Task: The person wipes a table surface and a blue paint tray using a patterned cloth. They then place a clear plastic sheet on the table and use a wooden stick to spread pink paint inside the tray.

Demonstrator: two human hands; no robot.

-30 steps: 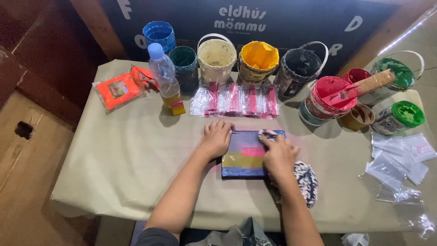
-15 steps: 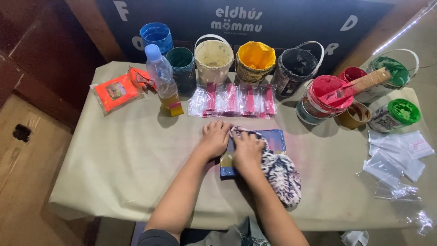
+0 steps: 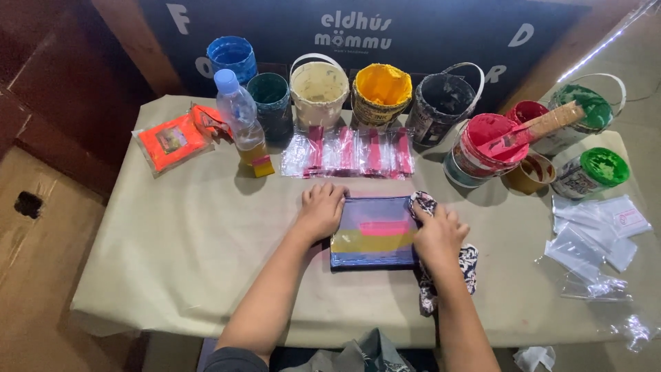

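A small rectangular frame (image 3: pixel 375 234) with blue, pink and yellow paint bands lies flat on the beige-covered table (image 3: pixel 172 241). My left hand (image 3: pixel 321 210) presses flat on the frame's left edge, fingers together. My right hand (image 3: pixel 438 233) rests at the frame's right edge, closed on a black-and-white patterned cloth (image 3: pixel 468 265) that trails under the wrist toward the front of the table.
Several paint buckets line the back: blue (image 3: pixel 232 58), cream (image 3: pixel 320 86), yellow (image 3: pixel 381 89), black (image 3: pixel 441 100), red (image 3: pixel 485 141), green (image 3: pixel 591 172). A plastic bottle (image 3: pixel 241 117), an orange packet (image 3: pixel 172 141), pink sachets (image 3: pixel 354 151) and clear bags (image 3: pixel 595 238) lie around.
My right hand with the cloth swept from the frame's right side to its left, then back to the right edge. My left hand stayed on the frame's left edge.
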